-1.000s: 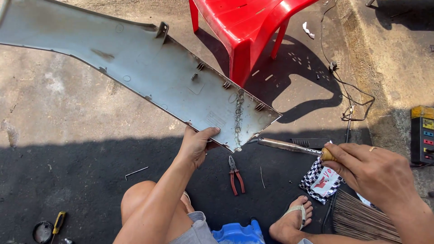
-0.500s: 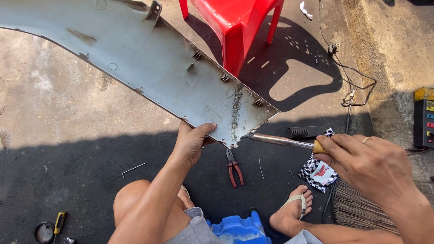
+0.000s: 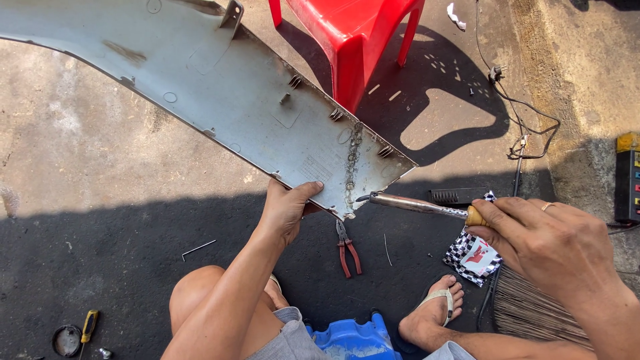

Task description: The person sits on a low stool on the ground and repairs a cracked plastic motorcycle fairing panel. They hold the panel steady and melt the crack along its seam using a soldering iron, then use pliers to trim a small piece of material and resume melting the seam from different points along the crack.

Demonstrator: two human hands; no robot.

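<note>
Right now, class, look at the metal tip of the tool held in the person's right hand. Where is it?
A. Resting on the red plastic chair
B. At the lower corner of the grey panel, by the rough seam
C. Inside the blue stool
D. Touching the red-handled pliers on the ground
B: the soldering iron in the right hand has its tip at the grey panel corner, by the seam.

Bare arms, no sleeves. Right hand [image 3: 557, 250] w/ thin ring on one finger; left hand [image 3: 288, 208] bare, no rings. Grey shorts [image 3: 293, 337] at knees. Pale flip-flop [image 3: 441, 301] w/ strap over toes on one foot.
</note>
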